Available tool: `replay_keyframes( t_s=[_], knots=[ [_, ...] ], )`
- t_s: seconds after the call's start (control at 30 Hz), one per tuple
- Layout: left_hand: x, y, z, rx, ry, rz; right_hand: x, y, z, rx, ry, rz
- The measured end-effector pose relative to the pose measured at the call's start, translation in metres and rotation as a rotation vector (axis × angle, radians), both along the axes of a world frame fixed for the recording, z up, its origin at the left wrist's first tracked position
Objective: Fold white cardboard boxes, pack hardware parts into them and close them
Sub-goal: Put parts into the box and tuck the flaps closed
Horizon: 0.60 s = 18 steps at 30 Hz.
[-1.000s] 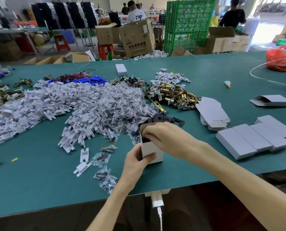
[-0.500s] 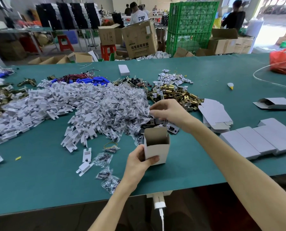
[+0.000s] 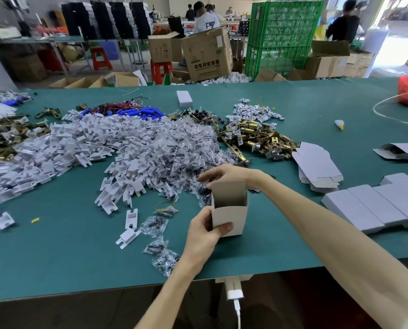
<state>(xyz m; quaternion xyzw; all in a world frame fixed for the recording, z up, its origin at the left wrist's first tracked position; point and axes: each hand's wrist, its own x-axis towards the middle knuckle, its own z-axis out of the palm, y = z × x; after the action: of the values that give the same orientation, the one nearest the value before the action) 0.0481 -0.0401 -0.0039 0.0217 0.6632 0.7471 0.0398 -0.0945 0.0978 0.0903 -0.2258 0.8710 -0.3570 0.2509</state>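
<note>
The small white cardboard box (image 3: 230, 217) stood upright near the front edge of the green table (image 3: 79, 257), open top up. The left hand (image 3: 205, 231) gripped its side. The right hand (image 3: 226, 173) was just behind it, fingers curled over the little clear bags of dark parts (image 3: 174, 150); I could not tell if it held one.

The right hand (image 3: 229, 174) has been lifted off the top of the box (image 3: 231, 217), so that the open mouth and raised flap are uncovered. It was taken out to the parts beyond and is now drawn back just behind the flap, fingers (image 3: 205, 177) curled down at the bags (image 3: 174, 160).
</note>
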Motion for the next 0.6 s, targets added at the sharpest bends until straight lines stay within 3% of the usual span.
replay_keyframes(
  t_s=[0.3, 0.6],
  knots=[
    [0.0, -0.001, 0.002, -0.001, 0.041, -0.043, 0.012, 0.002, -0.029, -0.182, 0.198, -0.171],
    [0.002, -0.001, 0.006, 0.023, 0.054, -0.079, 0.02, -0.001, -0.029, -0.219, 0.319, -0.249]
  ],
)
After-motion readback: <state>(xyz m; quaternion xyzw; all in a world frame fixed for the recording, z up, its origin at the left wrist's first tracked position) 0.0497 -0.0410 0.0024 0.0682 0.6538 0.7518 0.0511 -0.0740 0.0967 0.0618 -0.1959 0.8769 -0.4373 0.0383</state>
